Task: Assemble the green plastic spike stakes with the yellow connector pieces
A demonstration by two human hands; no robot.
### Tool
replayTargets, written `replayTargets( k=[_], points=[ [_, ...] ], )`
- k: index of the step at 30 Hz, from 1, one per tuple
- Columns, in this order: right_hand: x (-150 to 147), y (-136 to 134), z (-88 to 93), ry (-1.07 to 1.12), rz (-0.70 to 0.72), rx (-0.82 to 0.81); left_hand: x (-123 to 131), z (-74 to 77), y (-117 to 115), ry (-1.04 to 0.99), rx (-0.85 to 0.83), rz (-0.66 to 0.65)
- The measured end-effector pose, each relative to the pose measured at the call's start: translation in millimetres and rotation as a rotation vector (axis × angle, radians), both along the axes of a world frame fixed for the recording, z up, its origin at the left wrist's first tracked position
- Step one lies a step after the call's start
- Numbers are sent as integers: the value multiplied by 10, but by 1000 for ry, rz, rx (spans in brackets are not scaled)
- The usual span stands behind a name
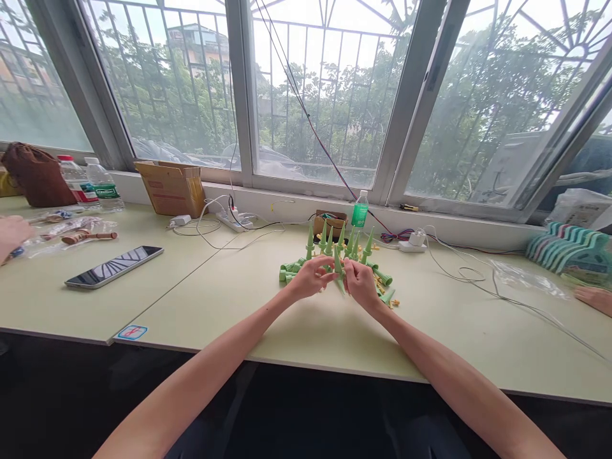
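Note:
My left hand (313, 278) is closed, thumb and fingers pinching a light green plastic cone-shaped piece (337, 262) that points upward above the table. Close against its other side is my right hand (362, 284), fingers curled together in a pinch; what lies between them is hidden. Behind the hands stand several green spired pieces (310, 241), points up. Green cylindrical pieces (289, 270) lie in a pile to the left of them. By my right hand are more loose green pieces (386, 296) and small yellow parts (394, 303).
A small brown box (330, 224) and a green-labelled bottle (360, 210) stand behind the pieces. Cables and a power strip (234, 221) run along the windowsill. A phone (115, 266) lies left. Other people's hands show at the left edge (13, 234) and right edge (594, 299).

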State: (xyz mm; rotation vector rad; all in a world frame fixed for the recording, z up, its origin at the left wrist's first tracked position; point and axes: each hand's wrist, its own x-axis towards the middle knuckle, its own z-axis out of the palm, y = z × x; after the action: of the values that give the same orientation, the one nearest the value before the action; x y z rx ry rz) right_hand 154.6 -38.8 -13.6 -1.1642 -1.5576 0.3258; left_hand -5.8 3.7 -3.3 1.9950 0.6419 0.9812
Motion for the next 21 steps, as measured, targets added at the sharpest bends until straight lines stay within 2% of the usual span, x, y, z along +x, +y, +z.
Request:
replayTargets(
  k=[5, 9, 18, 21],
  points=[
    [1, 11, -7, 7, 2, -8, 0, -48, 50, 37, 133, 31],
    [2, 26, -33, 9, -17, -6, 10, -52, 45, 33, 128, 27],
    [12, -17, 6, -1, -51, 11, 29, -24, 25, -41, -83, 117],
    [6, -27, 12, -2, -28, 16, 32, 8, 21, -36, -171, 83]
  ],
)
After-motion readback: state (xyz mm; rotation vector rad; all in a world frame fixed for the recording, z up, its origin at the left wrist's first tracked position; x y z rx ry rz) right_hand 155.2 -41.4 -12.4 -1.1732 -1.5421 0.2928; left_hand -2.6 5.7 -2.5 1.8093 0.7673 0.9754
